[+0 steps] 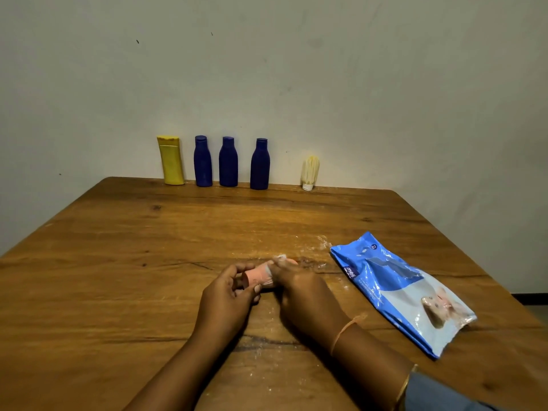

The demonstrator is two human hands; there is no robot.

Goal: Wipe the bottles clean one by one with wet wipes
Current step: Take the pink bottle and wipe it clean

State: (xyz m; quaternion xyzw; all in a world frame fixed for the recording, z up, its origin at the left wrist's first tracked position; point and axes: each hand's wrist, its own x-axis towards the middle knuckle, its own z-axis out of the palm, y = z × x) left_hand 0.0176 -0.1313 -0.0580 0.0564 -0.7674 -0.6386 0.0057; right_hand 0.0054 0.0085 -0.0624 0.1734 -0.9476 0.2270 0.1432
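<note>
- Holding a small pink bottle (255,277) on its side, low in the centre of the frame, over a wooden table (118,262). I cannot tell whether it touches the wood.
- My left hand (226,298) grips the bottle's flat left end, with thumb and fingers curled round it.
- My right hand (305,295) closes over the other end. Its fingers are clamped on a white wet wipe (280,258) wrapped round the bottle, and a scrap of wipe pokes out above my knuckles.
- An orange thread (345,330) circles my right wrist. A gold bangle (404,387) sits further down, beside a grey sleeve (439,396) at the lower right edge.
- A blue wipes pack (400,292) lies flat at the right of the frame, near my right hand but apart from it.
- Along the table's far edge, at upper centre against a pale wall (296,69), stand a yellow bottle (171,161), a left blue bottle (203,161), a middle blue bottle (228,161) and a right blue bottle (259,164). All are upright and apart.
- Further right, a small cream bottle (310,172) stands on its white cap.
- Pale smears (314,250) mark the wood around my hands.
</note>
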